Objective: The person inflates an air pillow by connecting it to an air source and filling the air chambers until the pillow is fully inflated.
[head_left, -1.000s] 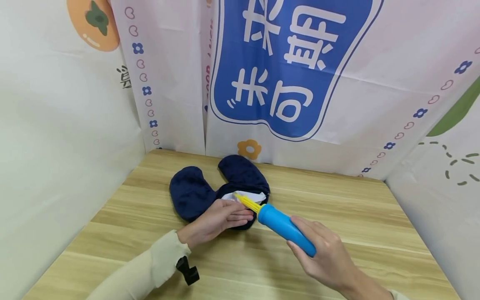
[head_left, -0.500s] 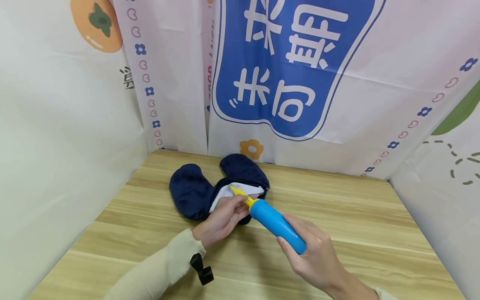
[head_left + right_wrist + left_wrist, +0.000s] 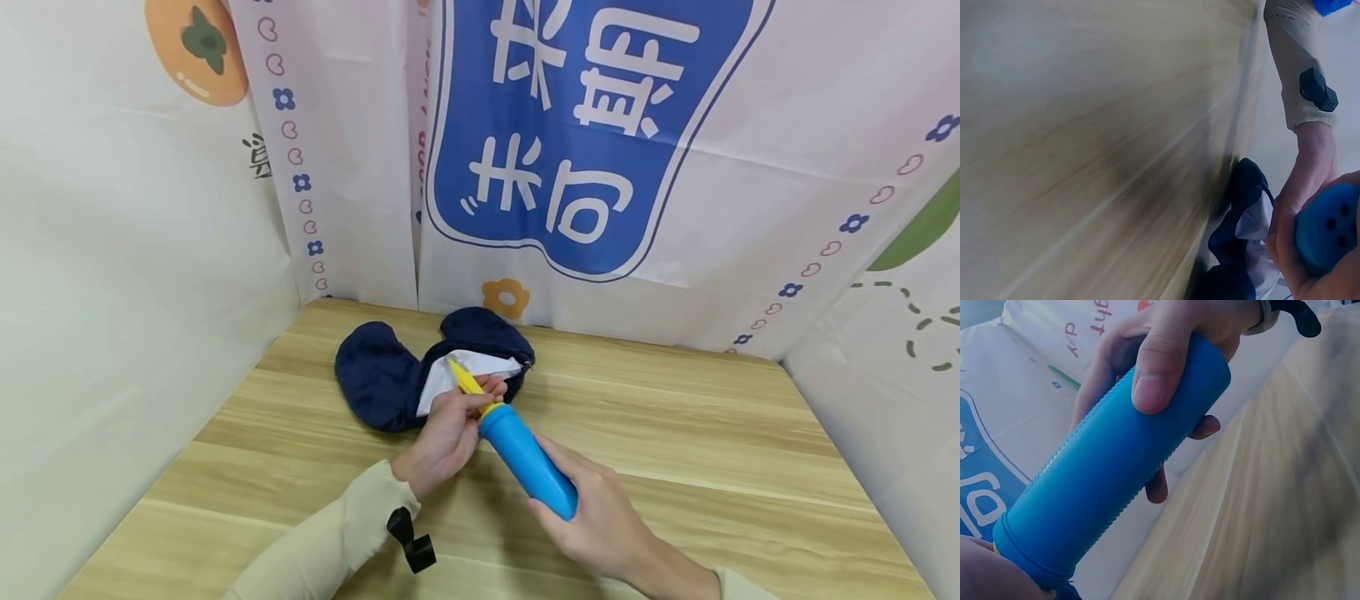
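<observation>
A blue hand air pump [image 3: 525, 458] with a yellow nozzle [image 3: 464, 378] slants over a navy U-shaped neck pillow [image 3: 373, 375]. The pillow's cover gapes at its curve, showing white material [image 3: 480, 363] inside, and the nozzle tip overlaps that white part. My left hand [image 3: 444, 435] grips the pump around the yellow nozzle's base. Around the blue barrel's rear curls my right hand [image 3: 600, 515]; its thumb [image 3: 1159, 372] lies along the barrel in the left wrist view. From the right wrist, the pump's round end [image 3: 1311, 234] shows dark holes.
The wood-grain table [image 3: 675, 417] extends on both sides of the pillow. A printed fabric backdrop [image 3: 360, 167] stands right behind the table's far edge, with white walls [image 3: 135, 250] at the sides. A black strap [image 3: 411, 540] dangles at the left cuff.
The left hand has moved from the pillow's opening onto the nozzle's base. Both hands and the pump have shifted left, the pump now steeper, and more white material shows in the wider opening.
</observation>
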`<state>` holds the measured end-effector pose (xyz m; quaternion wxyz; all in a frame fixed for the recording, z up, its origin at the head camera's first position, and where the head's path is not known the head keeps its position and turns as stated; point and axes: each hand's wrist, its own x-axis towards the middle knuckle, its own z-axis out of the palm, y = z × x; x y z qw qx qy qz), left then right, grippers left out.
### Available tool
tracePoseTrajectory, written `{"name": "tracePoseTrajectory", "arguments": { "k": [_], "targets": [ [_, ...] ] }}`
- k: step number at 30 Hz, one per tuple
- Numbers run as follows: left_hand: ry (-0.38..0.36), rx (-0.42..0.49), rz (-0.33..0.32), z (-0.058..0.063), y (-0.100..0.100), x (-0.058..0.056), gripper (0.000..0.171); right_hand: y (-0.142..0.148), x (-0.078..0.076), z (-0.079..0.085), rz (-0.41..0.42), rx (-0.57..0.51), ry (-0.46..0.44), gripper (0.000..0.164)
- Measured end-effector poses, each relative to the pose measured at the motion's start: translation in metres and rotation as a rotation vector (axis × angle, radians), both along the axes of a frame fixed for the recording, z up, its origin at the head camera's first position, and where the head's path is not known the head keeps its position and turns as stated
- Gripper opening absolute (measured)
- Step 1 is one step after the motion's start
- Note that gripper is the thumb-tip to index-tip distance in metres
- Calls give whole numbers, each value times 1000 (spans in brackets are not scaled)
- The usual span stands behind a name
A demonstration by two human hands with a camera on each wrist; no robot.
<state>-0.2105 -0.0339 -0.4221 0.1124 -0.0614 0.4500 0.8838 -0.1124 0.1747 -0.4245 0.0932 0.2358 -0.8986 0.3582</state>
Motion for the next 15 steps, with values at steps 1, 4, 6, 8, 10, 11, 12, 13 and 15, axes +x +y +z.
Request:
{"name": "tracePoseTrajectory", "arguments": {
  "k": [1,4,6,8,10,11,12,13,15],
  "targets": [
    [3,-3,6,0,-1,0,46,-1,-2,-1,10,0,-13,72],
    [17,-9,8,-1,-6,-2,47,-3,-6,-4,35,1,-28,74],
    [28,-16,6,-1,-10,-4,47,-2,-7,-5,51,-1,-38,73],
    [30,-27,8,-1,-13,-6,47,0,-6,-7,65,1,-50,73],
    [30,-41,13,-1,-16,-9,47,5,-4,-7,77,12,-53,73],
    [28,-48,17,0,-18,-10,46,8,-2,-7,83,22,-49,73],
    [27,-50,21,0,-19,-11,47,12,-1,-6,86,39,-44,73],
    [19,-52,27,0,-20,-11,46,16,2,-5,87,53,-43,74],
    [13,-53,35,0,-22,-12,46,23,8,-3,85,92,-41,77]
  ]
}}
